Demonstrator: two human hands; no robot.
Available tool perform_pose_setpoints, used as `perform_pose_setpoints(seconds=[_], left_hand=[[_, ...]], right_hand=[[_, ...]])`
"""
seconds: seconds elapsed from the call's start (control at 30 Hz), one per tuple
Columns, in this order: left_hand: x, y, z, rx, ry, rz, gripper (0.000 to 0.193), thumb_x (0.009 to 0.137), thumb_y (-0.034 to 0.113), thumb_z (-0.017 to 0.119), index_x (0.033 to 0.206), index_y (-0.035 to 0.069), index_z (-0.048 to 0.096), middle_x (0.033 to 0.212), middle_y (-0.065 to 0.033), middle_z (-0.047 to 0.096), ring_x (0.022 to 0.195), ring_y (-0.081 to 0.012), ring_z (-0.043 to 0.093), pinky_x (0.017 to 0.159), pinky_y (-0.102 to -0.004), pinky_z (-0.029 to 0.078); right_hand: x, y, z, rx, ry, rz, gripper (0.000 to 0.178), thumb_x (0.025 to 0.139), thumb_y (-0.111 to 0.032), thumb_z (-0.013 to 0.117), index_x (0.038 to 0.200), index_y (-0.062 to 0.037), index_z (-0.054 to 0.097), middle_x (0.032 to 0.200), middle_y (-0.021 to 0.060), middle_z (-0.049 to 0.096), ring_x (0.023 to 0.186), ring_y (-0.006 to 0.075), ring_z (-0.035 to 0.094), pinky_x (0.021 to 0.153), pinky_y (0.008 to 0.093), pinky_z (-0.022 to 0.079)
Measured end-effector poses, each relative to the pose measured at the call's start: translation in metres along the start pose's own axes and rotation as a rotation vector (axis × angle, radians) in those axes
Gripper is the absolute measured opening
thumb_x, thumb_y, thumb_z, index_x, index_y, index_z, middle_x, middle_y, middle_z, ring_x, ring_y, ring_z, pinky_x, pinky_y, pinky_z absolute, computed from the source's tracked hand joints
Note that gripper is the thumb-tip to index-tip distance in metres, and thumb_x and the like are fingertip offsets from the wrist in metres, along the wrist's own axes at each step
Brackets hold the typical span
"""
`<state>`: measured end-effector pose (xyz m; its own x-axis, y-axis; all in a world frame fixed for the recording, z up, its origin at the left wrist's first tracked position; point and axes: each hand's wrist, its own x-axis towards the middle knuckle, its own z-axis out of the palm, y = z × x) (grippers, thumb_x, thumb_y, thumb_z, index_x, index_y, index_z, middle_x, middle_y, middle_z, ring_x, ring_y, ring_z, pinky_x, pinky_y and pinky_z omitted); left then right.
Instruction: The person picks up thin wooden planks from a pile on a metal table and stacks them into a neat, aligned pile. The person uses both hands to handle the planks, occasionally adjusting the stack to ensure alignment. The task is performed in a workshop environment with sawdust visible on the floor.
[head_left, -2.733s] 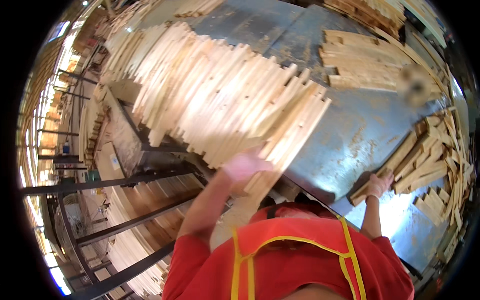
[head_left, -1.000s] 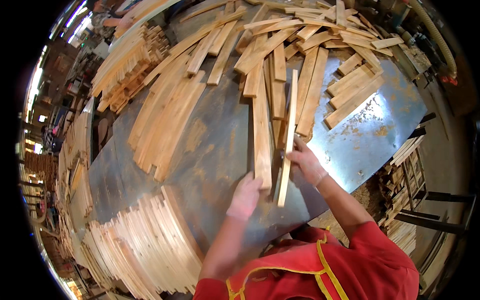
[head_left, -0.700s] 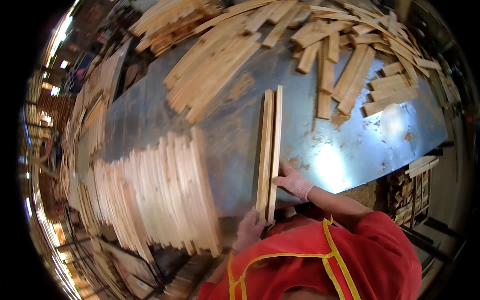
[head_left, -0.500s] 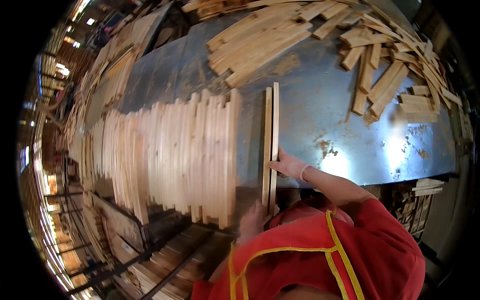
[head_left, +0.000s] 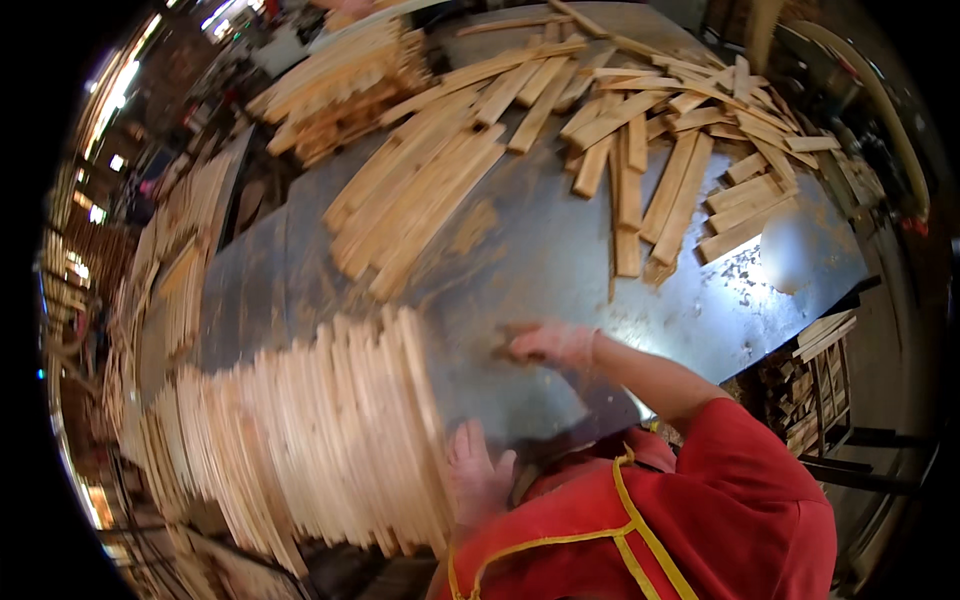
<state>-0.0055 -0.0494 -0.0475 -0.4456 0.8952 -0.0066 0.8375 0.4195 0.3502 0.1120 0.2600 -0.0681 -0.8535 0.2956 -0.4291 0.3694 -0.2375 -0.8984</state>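
A long row of pale wooden strips (head_left: 330, 430) stands packed side by side on the left part of the metal-topped table. My left hand (head_left: 478, 472) is open, fingers stretched out, beside the right-hand end of the row and seemingly touching the last strip. To the right of the row, my right hand (head_left: 550, 345) is over the metal surface, a pale glove or cuff at its wrist. Its fingers are smeared by motion. A brownish blur shows at the fingertips, and I cannot make out whether it is a held thing.
Loose wooden boards (head_left: 420, 190) lie flat farther back on the metal tabletop (head_left: 540, 250). A jumbled heap of wood offcuts (head_left: 690, 120) covers the back right. A stack of boards (head_left: 350, 80) rises at the far left. Below the table's right edge is a rack of wood pieces (head_left: 810, 385).
The two strips my hands held upright are no longer in them; they appear to have joined the row. My right hand has moved away from them. The view has shifted toward the table's far side.
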Motion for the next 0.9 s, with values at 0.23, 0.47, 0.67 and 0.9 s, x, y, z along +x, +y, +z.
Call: perform_pose_setpoints(seconds=[0.23,0.47,0.67,0.9], left_hand=[[0.216,0.106,0.042,-0.047,-0.176,0.180,0.088,0.079,0.037,0.085,0.152,0.004,0.048,0.149,-0.0201,0.050,0.140,-0.0398,0.047,0.113,-0.0519,0.041],[0.509,0.252,0.098,-0.181,-0.102,0.194,0.097,0.086,0.046,0.082,0.160,0.002,0.039,0.162,-0.0245,0.041,0.151,-0.0408,0.037,0.124,-0.0478,0.033],[0.662,0.318,0.134,-0.188,-0.236,0.146,0.101,0.087,0.046,0.083,0.163,0.001,0.033,0.155,-0.0268,0.051,0.143,-0.0381,0.051,0.121,-0.0400,0.039],[0.611,0.317,0.172,-0.916,-0.697,-0.048,0.106,0.086,0.034,0.089,0.163,-0.006,0.028,0.157,-0.0221,0.051,0.142,-0.0277,0.051,0.117,-0.0367,0.040]], right_hand=[[-0.028,-0.020,-0.331,0.200,1.108,-0.161,0.079,0.092,-0.036,0.076,0.155,0.0020,0.045,0.124,0.0188,0.070,0.113,0.0261,0.067,0.094,0.0374,0.054],[-0.003,0.008,-0.464,0.087,1.213,-0.024,0.080,0.092,-0.041,0.074,0.153,0.0036,0.046,0.136,0.0253,0.067,0.122,0.0358,0.065,0.106,0.0396,0.048],[0.023,-0.011,-0.456,0.168,1.161,-0.086,0.080,0.092,-0.034,0.076,0.156,-0.0015,0.043,0.141,0.0261,0.064,0.129,0.0376,0.062,0.107,0.0399,0.048],[0.020,-0.022,-0.421,0.732,1.053,-0.229,0.072,0.093,-0.025,0.077,0.153,-0.0023,0.045,0.130,0.0148,0.068,0.113,0.0260,0.066,0.094,0.0382,0.055]])
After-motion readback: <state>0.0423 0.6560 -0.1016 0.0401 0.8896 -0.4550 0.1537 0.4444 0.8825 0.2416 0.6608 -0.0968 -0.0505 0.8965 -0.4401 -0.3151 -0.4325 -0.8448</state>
